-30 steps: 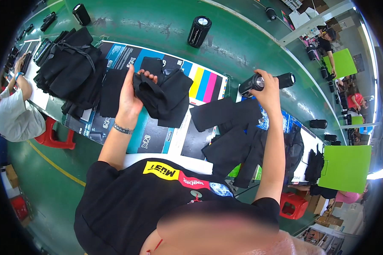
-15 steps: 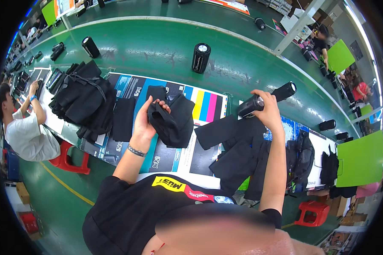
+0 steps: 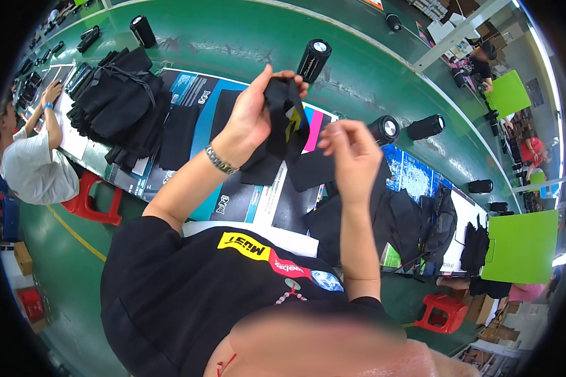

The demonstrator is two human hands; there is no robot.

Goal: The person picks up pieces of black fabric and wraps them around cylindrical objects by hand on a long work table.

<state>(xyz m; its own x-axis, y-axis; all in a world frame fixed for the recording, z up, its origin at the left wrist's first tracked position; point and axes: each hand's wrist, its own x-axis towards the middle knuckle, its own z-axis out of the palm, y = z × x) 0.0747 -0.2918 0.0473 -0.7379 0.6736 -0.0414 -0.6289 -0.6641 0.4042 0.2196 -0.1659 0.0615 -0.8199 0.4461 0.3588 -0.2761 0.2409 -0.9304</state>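
Observation:
My left hand (image 3: 251,116) grips a black cloth pouch (image 3: 284,135) above the table, its mouth spread so that yellow shows through. To the right of the pouch, my right hand (image 3: 356,160) hangs apart from it, fingers bent but separated and holding nothing I can see. Just behind that hand is a black cylindrical speaker (image 3: 383,130) with a silver round end, and a second speaker (image 3: 426,127) lies beside it. Flat black cloth pieces (image 3: 311,171) rest on the table below my hands.
A large stack of black pouches (image 3: 116,107) is on the left. Beyond the table, another speaker (image 3: 314,60) stands on the green surface. More black cloth (image 3: 415,220) lies to the right, near a green board (image 3: 521,245). A person in a white shirt (image 3: 41,166) works at far left.
My right hand has let go of the speaker and come left toward the pouch. My left hand has raised the pouch and shifted right, with its mouth now spread wider.

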